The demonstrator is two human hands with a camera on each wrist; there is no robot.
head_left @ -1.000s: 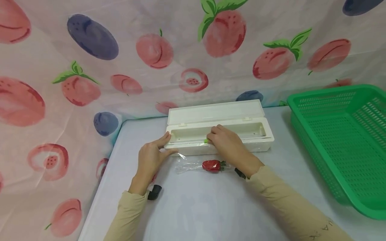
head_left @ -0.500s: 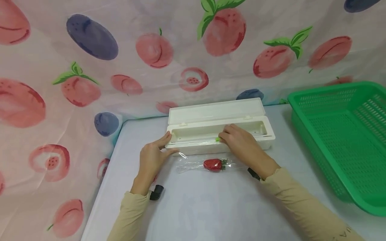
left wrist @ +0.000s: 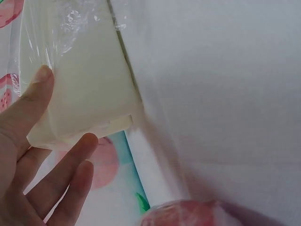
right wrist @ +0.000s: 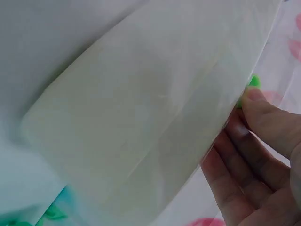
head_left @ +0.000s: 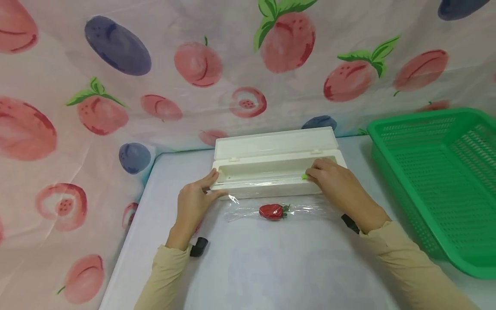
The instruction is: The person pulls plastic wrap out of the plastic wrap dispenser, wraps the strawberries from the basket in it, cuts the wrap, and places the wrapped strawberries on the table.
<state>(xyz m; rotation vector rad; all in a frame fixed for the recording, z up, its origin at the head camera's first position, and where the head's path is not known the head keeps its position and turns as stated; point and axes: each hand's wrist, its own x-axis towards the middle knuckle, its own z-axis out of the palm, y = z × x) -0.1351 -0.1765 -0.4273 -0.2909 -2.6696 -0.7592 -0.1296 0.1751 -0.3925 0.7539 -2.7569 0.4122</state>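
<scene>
A white cling film dispenser (head_left: 252, 190) lies at the back of the table with its lid (head_left: 275, 144) tipped back. My left hand (head_left: 192, 204) holds its left end; in the left wrist view the thumb (left wrist: 40, 87) presses the film-covered front. Between thumb and fingers, my right hand (head_left: 341, 185) pinches a small green slide cutter (head_left: 304, 177) on the front rim, right of the middle. Clear cling film (head_left: 310, 209) hangs over the front onto the table. A red strawberry (head_left: 272, 212) with green leaves lies in front, with film around it.
A green plastic basket (head_left: 410, 202) stands on the right. Behind the table hangs a fruit-print cloth (head_left: 217, 103). A red thing in film (left wrist: 181, 214) shows at the bottom of the left wrist view. White cloth (head_left: 271, 267) covers the table.
My right hand has slid the green cutter rightward along the dispenser's rim, from near the middle toward the right end. My left hand stays on the left end.
</scene>
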